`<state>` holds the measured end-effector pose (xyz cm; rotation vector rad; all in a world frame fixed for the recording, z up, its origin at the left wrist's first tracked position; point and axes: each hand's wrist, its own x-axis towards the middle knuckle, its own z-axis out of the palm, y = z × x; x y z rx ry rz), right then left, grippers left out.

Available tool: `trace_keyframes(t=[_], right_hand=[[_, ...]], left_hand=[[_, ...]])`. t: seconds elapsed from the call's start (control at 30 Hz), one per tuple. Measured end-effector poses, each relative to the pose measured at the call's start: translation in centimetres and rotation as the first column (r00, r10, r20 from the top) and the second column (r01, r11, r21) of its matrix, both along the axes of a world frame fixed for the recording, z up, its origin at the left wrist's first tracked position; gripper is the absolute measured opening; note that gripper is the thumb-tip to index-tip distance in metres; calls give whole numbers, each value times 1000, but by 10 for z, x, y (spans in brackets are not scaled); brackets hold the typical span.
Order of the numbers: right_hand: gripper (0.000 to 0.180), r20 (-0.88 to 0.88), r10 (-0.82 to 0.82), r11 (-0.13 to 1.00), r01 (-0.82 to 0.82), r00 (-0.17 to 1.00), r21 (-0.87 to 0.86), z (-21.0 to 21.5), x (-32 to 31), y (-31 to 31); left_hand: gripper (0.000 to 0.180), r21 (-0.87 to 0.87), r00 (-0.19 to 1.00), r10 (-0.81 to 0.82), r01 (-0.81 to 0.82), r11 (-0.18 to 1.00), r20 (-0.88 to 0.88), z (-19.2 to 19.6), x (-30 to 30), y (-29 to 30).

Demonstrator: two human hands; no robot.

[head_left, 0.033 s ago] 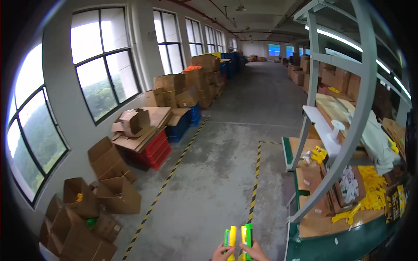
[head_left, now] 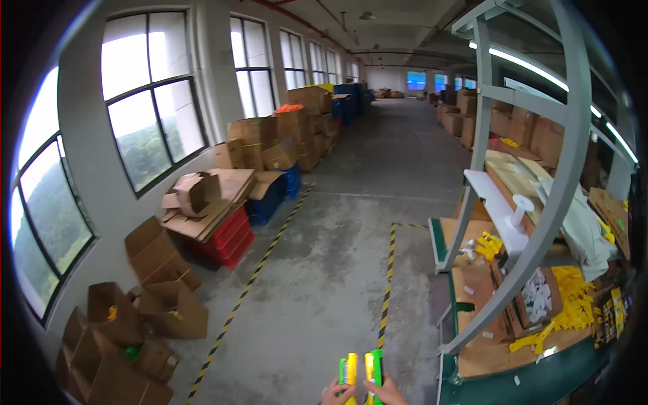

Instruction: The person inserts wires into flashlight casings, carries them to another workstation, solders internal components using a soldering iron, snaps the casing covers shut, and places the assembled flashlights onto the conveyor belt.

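No legible txt/nos.; pale patch [head_left: 172, 360] on ctn [head_left: 152, 361] poss. a label.

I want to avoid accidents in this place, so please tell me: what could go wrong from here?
The green-and-yellow items in the left hand and right hand might slip and drop to the floor. The small white piece lying on the green bench border could be knocked off.

Left-hand gadget [head_left: 352, 368] is yellow and bright green, and yep, the right-hand gadget [head_left: 377, 371] matches. Floor tape [head_left: 387, 283] is striped black and yellow on blotchy grey concrete [head_left: 324, 270]. The surface [head_left: 499, 360] is tan with dark green edging, loose parts [head_left: 574, 291] super yellow, stacked crates [head_left: 233, 237] red.
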<state>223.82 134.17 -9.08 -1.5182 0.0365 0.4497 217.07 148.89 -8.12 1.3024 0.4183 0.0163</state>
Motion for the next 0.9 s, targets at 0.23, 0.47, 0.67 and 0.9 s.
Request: trace_keyframes(t=[0.23,0.47,0.67,0.9], right_hand=[[47,28,-123,984,126,992,-128,-6,173,18],[47,23,-440,871,433,898,-232,30,327,5],[39,-58,-582,813,578,811,-71,25,476,-32],[40,102,-605,782,613,790,-109,44,664,-78]], left_hand=[[12,131,977,-198,187,974,75,-1,227,36],[12,-45,803,-595,594,803,-10,25,442,10],[11,151,672,-723,707,691,162,4,605,-37],[7,194,663,-740,715,671,116,14,791,-80]])
